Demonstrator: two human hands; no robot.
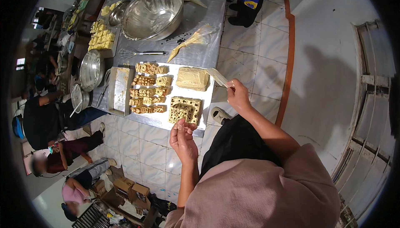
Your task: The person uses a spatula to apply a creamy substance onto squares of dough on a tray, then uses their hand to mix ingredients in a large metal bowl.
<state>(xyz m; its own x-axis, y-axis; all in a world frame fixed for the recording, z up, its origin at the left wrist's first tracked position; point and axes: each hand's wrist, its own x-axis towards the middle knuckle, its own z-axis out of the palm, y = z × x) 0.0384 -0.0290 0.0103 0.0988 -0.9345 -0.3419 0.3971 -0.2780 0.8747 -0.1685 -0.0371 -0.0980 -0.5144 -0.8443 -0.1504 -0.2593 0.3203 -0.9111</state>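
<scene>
My right hand (238, 94) grips one end of a translucent, limp strip of plastic (217, 77). The strip's far end meets the right edge of a rectangular cake (192, 78) coated in pale cream. Close to me on the same white board (173, 90) sits a square cake (190, 102) with piped cream and dark dots. Over its near edge is my left hand (184, 142), thumb and fingers drawn together; whether something small is pinched there I cannot tell. Rows of small decorated cake pieces (147, 92) stand to the left of both cakes.
A rectangular metal pan (119, 92) adjoins the rows. Beyond the board lie a whisk (142, 53), a piping bag (189, 43), dark chips (180, 41) and a large cream-smeared steel bowl (153, 14). More bowls (91, 70) line the left. People (47, 121) are at the left; another person (250, 3) stands ahead.
</scene>
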